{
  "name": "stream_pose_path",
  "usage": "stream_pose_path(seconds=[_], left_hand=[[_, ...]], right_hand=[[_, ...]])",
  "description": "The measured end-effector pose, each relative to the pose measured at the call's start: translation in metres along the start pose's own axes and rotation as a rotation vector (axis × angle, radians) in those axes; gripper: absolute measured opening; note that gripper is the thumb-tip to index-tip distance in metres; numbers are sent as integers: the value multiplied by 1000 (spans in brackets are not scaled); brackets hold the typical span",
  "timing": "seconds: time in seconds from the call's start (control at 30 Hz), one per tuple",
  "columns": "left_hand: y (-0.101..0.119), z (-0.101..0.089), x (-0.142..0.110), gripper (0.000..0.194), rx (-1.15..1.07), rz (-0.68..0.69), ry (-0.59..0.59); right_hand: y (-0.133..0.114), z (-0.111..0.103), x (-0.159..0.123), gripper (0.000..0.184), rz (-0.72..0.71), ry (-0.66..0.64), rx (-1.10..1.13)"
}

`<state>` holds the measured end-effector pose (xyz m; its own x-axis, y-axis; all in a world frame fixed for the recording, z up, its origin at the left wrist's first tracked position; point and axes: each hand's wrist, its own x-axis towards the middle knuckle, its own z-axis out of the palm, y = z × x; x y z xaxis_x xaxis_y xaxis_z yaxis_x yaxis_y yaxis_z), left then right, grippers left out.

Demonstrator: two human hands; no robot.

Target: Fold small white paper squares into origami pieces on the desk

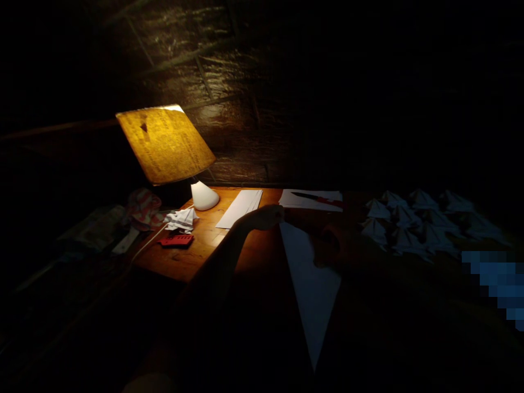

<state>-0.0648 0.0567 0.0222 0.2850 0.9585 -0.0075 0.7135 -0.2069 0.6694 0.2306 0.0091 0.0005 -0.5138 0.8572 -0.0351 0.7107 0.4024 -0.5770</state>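
A white sheet of paper (309, 289), folded into a long triangle, hangs over the near side of the table with its point downward. My left hand (264, 217) is closed on its upper left corner, fingertips pinched together. In deep shadow, my right hand (331, 246) grips the paper's right edge; a thumb or finger curls over it, and the other fingers are hard to make out. Just beyond my hands lie white paper sheets (286, 197), with a dark-bladed, red-handled knife (315, 198) on top. Left of them is a stack of narrow paper strips (241, 209).
A lit lamp with a yellow shade (167, 144) stands at the left of the wooden table (164, 262). Near it are crumpled folded paper (181, 219) and a red object (177, 240). Several folded paper shapes (409, 218) sit at right. A stone-like wall (245, 131) rises behind.
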Motion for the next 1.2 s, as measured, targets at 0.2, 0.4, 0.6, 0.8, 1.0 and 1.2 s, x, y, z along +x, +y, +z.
stream_pose_path(seconds=[0.2,0.4,0.6,0.8,1.0,1.2], left_hand=[[17,5,8,18,-299,123,6],[30,28,11,27,-549,156,60],[27,40,14,30,-726,93,119],[23,43,21,28,-826,53,150],[27,52,22,25,-856,78,212],[35,57,19,30,-953,110,283]], right_hand=[[-15,4,0,57,-177,445,164],[-22,1,3,37,-174,183,176],[-12,4,11,36,-184,97,291],[1,3,21,34,-150,66,434],[15,-12,24,36,-222,79,431],[16,-22,23,35,-189,70,457]])
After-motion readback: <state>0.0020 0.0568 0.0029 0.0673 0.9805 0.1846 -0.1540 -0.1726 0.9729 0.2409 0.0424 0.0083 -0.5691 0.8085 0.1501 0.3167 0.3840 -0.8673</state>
